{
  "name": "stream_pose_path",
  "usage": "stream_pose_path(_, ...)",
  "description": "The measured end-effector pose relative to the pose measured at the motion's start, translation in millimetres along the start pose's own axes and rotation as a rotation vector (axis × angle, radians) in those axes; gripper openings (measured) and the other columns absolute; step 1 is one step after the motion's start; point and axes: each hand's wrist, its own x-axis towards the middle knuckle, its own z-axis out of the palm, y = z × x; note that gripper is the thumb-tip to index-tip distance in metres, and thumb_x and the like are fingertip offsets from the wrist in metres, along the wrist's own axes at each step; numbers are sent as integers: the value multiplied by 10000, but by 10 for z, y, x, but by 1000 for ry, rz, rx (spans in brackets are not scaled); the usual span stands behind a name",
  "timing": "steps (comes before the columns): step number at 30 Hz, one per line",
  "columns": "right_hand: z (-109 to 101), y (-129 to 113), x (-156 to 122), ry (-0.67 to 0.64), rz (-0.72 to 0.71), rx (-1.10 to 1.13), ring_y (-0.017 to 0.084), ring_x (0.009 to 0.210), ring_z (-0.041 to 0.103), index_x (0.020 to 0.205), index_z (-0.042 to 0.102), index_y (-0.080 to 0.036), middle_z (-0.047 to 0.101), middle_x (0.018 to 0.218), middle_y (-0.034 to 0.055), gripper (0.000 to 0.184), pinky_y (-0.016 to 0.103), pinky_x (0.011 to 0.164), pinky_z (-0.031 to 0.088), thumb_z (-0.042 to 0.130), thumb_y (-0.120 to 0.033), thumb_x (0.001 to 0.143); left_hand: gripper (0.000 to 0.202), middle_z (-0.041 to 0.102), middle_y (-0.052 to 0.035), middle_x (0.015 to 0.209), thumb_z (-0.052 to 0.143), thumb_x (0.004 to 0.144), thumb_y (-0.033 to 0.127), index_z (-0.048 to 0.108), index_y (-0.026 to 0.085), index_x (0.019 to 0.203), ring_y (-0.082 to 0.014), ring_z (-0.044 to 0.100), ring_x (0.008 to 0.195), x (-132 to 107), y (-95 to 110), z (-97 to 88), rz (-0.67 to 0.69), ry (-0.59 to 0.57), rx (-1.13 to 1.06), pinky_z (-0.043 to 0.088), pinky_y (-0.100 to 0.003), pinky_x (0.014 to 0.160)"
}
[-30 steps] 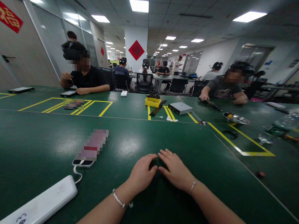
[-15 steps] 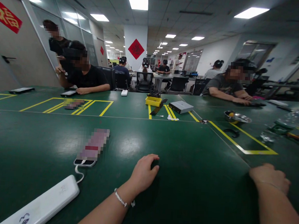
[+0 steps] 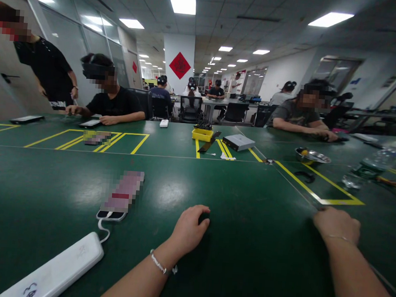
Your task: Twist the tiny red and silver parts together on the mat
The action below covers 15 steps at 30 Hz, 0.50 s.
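My left hand [image 3: 190, 229] rests on the green table [image 3: 237, 260], fingers bent and thumb held apart, with nothing between them. A beaded bracelet [image 3: 158, 262] circles that wrist. To its left lie a phone [image 3: 124, 191], its screen blurred out, and a long white power bank [image 3: 54, 267], joined by a short white cable [image 3: 103, 231]. My right hand [image 3: 337, 226] is over the table seam at the right, back up and fingers curled under. Whatever those fingers may hold is hidden; a small dark spot shows at their tips.
Beyond my hands are a yellow tray [image 3: 201, 134], a grey box [image 3: 239, 142], a metal bowl [image 3: 312, 156], a black curved piece [image 3: 305, 177] and a plastic bottle [image 3: 375, 162]. Yellow tape [image 3: 343, 203] marks the table. Other people sit across; a person [image 3: 45, 70] stands at the left.
My right hand has moved left and slightly away from me. My left hand stays in place. The standing person has shifted left, no longer behind the seated one.
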Motion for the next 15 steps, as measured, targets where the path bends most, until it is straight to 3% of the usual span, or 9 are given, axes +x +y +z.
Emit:
stream_pose_path(3, 21, -639, -84, 2, -13, -41, 274, 832, 541, 832, 611, -123, 568, 849, 175, 260, 419, 695, 404, 402, -210, 704, 268, 596, -46, 1075, 466, 780, 267, 563, 223, 1026, -203, 512, 1027, 2, -13, 4, -8, 32, -21, 366, -357, 911)
stream_pose_path(6, 128, -1419, -379, -68, -297, 141, 173, 828, 540, 978, 568, -155, 571, 951, 86, 278, 316, 749, 433, 412, -207, 753, 273, 611, -50, 1046, 441, 801, 332, 565, 222, 1017, -200, 535, 996, 6, -35, 21, -23, 51, -100, 386, -344, 879)
stream_pose_path(9, 202, -2093, -861, -106, -664, 349, 166, 870, 516, 1002, 546, -156, 573, 943, 71, 268, 321, 799, 430, 407, -149, 772, 293, 633, -47, 997, 423, 811, 359, 555, 211, 1026, -182, 571, 917, 24, -66, 45, -17, 45, -233, 415, -311, 824)
stream_pose_path(12, 212, -2450, -1264, -141, -925, 397, 166, 880, 498, 1050, 531, -176, 568, 964, 64, 307, 325, 820, 424, 389, -106, 787, 226, 654, -40, 890, 443, 794, 299, 598, 188, 916, -173, 586, 820, 54, -103, 64, -4, 48, -333, 433, -287, 753)
stream_pose_path(15, 181, -2472, -1323, -177, -1054, 393, 163, 928, 485, 1119, 499, -205, 535, 1065, 61, 338, 318, 854, 412, 412, -141, 799, 177, 654, -35, 786, 467, 767, 272, 606, 168, 796, -166, 584, 744, 82, -123, 60, -35, 66, -438, 436, -274, 699)
